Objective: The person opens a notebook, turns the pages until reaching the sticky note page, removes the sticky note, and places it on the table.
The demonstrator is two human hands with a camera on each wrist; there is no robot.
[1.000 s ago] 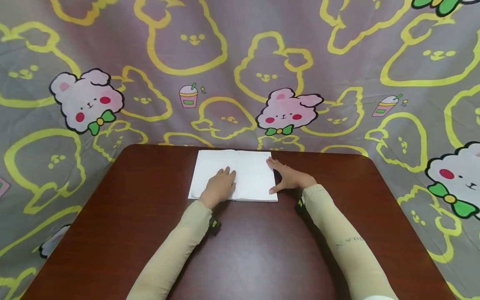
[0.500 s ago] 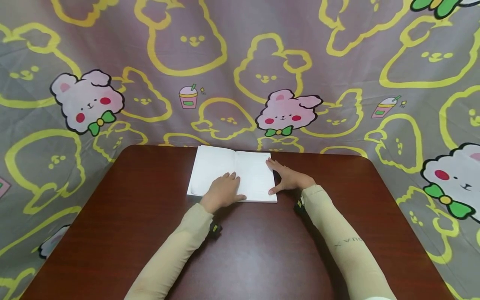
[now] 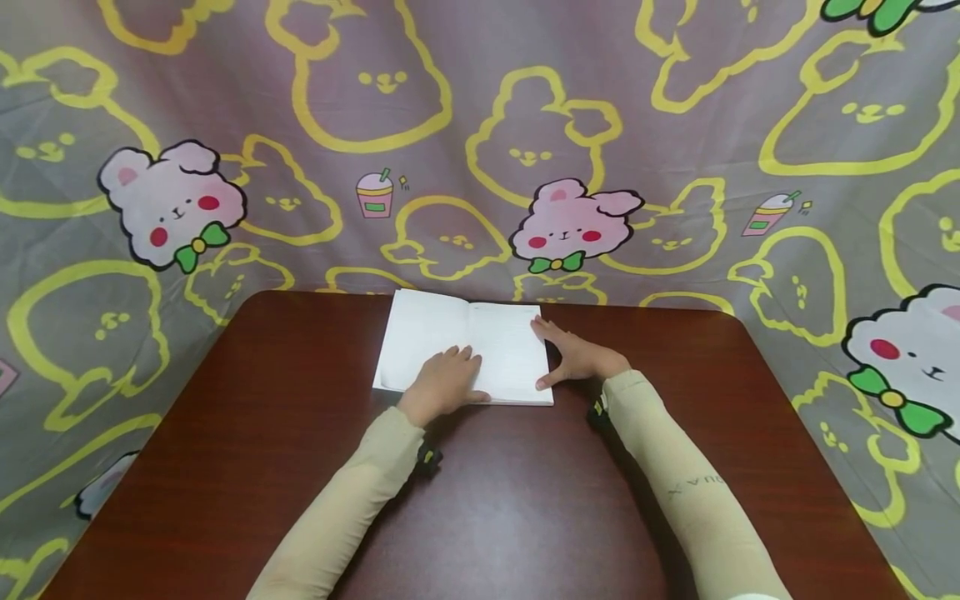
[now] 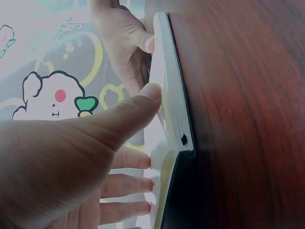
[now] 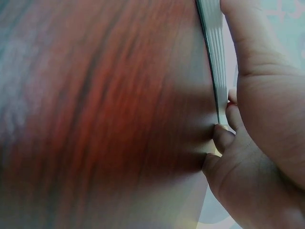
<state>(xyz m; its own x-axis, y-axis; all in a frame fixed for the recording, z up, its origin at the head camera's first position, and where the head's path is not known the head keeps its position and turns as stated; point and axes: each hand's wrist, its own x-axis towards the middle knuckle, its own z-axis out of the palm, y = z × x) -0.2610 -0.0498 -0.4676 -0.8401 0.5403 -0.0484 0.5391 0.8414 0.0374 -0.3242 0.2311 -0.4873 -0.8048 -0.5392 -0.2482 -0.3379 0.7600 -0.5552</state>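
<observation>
An open notebook [image 3: 510, 350] with white pages and a dark cover lies at the far side of the table. My left hand [image 3: 444, 382] rests on it by the centre fold, fingers straight and pressed to the left page. Its thumb [image 4: 151, 93] stretches over to the near part of the right page in the left wrist view. At the notebook's right edge is my right hand [image 3: 581, 354], thumb and forefinger spread apart on the page margin. In the right wrist view its other fingers [image 5: 223, 138] bend down beside the page edges, close to the tabletop.
The dark reddish wooden table [image 3: 495, 508] has rounded far corners. Right behind its far edge hangs a patterned curtain [image 3: 480, 167], which also runs along both sides. A small black wrist camera [image 3: 429, 460] sits under the left sleeve.
My left hand has slid slightly right and nearer, its thumb now out on the right page. The notebook's left half has shifted and sits slightly higher. My right hand has stayed put.
</observation>
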